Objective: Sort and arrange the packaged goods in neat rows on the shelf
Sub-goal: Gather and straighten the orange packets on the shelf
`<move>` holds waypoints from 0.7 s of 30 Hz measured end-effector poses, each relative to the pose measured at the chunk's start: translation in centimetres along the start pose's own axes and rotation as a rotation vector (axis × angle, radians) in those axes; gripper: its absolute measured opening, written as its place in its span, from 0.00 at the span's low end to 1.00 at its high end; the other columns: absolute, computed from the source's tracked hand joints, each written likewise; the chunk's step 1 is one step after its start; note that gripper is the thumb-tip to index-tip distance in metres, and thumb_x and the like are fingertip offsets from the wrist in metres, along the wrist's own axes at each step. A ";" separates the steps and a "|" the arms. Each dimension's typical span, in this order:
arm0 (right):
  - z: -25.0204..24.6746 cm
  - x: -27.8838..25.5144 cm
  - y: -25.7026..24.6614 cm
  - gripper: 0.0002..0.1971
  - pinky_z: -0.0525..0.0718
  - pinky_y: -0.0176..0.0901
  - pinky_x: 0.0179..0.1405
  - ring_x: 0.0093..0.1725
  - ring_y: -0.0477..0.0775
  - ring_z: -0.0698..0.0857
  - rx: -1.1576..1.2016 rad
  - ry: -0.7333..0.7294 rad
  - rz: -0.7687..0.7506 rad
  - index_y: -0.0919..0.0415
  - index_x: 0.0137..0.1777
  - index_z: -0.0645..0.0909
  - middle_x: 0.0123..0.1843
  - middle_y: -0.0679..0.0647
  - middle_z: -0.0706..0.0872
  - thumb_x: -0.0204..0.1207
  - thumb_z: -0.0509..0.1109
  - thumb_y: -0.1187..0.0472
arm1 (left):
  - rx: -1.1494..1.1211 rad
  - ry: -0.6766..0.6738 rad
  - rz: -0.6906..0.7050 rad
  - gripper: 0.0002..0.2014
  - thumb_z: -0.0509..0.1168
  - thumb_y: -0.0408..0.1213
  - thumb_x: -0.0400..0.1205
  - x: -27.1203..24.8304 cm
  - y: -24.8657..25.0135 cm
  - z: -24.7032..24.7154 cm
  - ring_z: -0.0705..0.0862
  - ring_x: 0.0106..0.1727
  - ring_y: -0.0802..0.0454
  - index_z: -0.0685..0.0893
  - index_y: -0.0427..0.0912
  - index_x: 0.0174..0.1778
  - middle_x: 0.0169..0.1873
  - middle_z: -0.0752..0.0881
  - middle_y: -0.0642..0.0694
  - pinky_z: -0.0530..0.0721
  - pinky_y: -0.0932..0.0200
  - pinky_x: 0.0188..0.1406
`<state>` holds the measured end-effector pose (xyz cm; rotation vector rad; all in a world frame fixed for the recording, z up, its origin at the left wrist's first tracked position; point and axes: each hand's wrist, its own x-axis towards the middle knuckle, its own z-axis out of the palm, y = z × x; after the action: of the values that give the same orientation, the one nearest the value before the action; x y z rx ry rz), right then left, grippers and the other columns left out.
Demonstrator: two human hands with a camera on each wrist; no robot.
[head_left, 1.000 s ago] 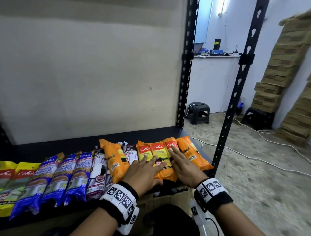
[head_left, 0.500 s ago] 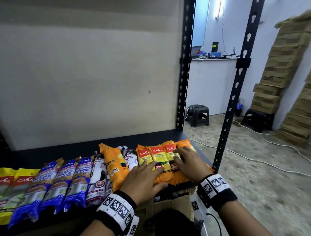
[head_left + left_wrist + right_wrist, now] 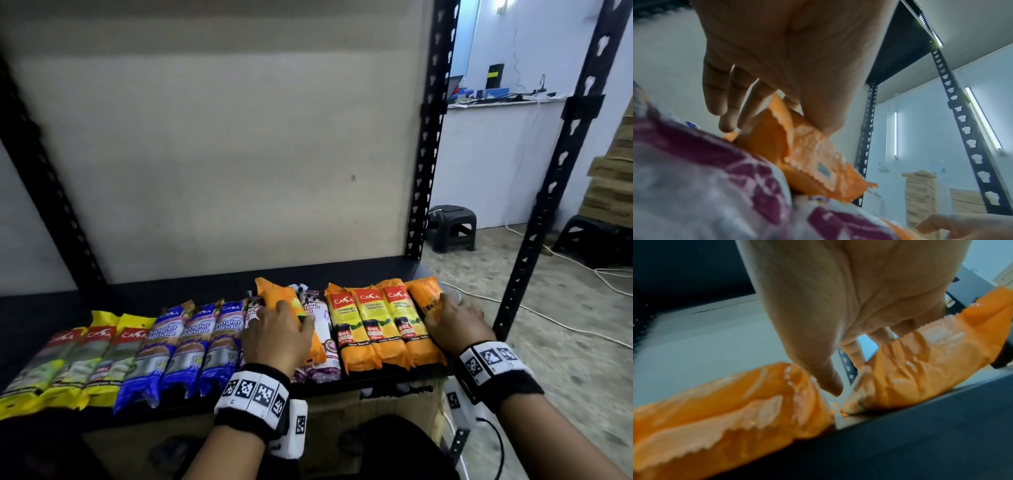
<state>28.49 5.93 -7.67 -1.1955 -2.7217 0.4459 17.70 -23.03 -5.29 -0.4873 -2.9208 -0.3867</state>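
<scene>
Packs lie side by side along the front of the black shelf point(image 3: 171, 291): yellow packs point(image 3: 85, 356), blue packs point(image 3: 195, 342), white-and-purple drawstring packs point(image 3: 318, 318), three orange Casa packs point(image 3: 370, 329). A plain orange pack point(image 3: 274, 294) lies slanted on top of the white-and-purple ones. My left hand point(image 3: 277, 329) grips it, fingers and thumb curled over the orange pack point(image 3: 801, 149). My right hand point(image 3: 455, 322) holds the rightmost orange pack point(image 3: 423, 294) at the shelf's right end. In the right wrist view the thumb sits between two packs and the fingers wrap that orange pack point(image 3: 910, 366).
Black slotted posts point(image 3: 424, 137) point(image 3: 548, 205) stand at the shelf's right end. The rear half of the shelf is bare. A cardboard box point(image 3: 376, 407) sits below the front edge. Stools point(image 3: 452, 226), floor cables and stacked cartons point(image 3: 613, 178) are to the right.
My left hand has moved left from the Casa packs onto the slanted orange pack. My right hand has shifted right onto the rightmost orange pack, which now lies straighter against the row.
</scene>
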 end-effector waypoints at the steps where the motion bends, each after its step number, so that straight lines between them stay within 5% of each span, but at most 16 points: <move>1: 0.2 0.0 0.0 0.21 0.74 0.64 0.66 0.72 0.70 0.70 -0.024 -0.002 -0.004 0.56 0.71 0.68 0.70 0.69 0.74 0.80 0.57 0.50 | -0.009 -0.015 -0.006 0.30 0.52 0.67 0.83 -0.1 0.0 0.0 0.83 0.60 0.39 0.75 0.46 0.69 0.63 0.81 0.39 0.79 0.48 0.50; 6: 0.8 -0.4 -0.2 0.19 0.75 0.63 0.63 0.69 0.70 0.72 -0.070 0.050 -0.025 0.56 0.71 0.69 0.68 0.67 0.76 0.83 0.53 0.53 | -0.139 -0.061 -0.051 0.31 0.57 0.63 0.82 0.3 0.2 0.8 0.83 0.59 0.37 0.67 0.46 0.75 0.66 0.76 0.36 0.81 0.49 0.46; 11: 0.2 -1.1 -0.3 0.19 0.74 0.63 0.64 0.69 0.71 0.72 -0.053 0.040 -0.030 0.55 0.73 0.67 0.67 0.67 0.75 0.83 0.53 0.55 | -0.395 -0.098 -0.111 0.46 0.66 0.53 0.81 0.3 0.4 0.9 0.79 0.71 0.34 0.45 0.47 0.88 0.79 0.63 0.31 0.82 0.46 0.59; 14: -0.3 -1.6 0.1 0.23 0.74 0.62 0.66 0.69 0.72 0.72 -0.003 0.093 -0.066 0.54 0.77 0.65 0.67 0.69 0.76 0.83 0.57 0.54 | -0.604 -0.147 -0.148 0.45 0.70 0.53 0.73 0.6 0.6 0.9 0.76 0.73 0.36 0.58 0.44 0.84 0.78 0.67 0.34 0.79 0.39 0.70; 17: -1.4 -2.3 0.2 0.25 0.74 0.60 0.69 0.70 0.72 0.75 0.214 0.160 -0.148 0.56 0.79 0.68 0.70 0.70 0.78 0.83 0.61 0.52 | -0.674 -0.083 -0.112 0.25 0.71 0.48 0.73 0.3 1.3 0.5 0.81 0.57 0.42 0.75 0.46 0.64 0.63 0.74 0.40 0.84 0.46 0.57; 21: -3.2 -3.6 -0.8 0.20 0.83 0.54 0.55 0.57 0.64 0.84 0.848 0.092 -0.016 0.53 0.75 0.74 0.63 0.63 0.84 0.86 0.58 0.51 | -0.701 -0.001 -0.020 0.22 0.72 0.38 0.79 -0.1 3.2 0.1 0.76 0.45 0.55 0.74 0.47 0.68 0.63 0.69 0.42 0.69 0.71 0.31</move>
<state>31.11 3.41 -4.39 -0.8992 -2.0563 1.3176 18.89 -20.15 -4.71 -0.5284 -2.7167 -1.4206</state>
